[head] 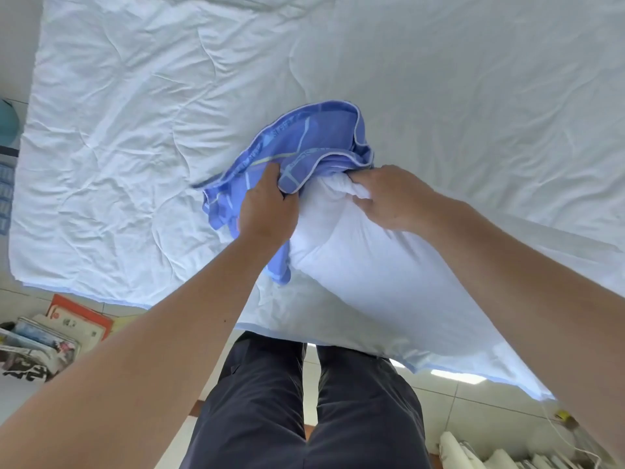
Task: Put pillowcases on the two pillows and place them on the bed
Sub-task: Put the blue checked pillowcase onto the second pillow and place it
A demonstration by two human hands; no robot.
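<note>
Both hands are busy at the near edge of the bed (135, 96): left hand (265, 206) bunches the blue pillowcase (304, 143), right hand (389, 198) clenches a corner of the white pillow (355, 262) right at its opening. Stack of magazines (47, 336) sits on the floor, near left. Only one pillow in sight.

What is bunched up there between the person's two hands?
In the head view, between the left hand and right hand lies the open edge of the blue pillowcase and the twisted corner of the white pillow.
</note>
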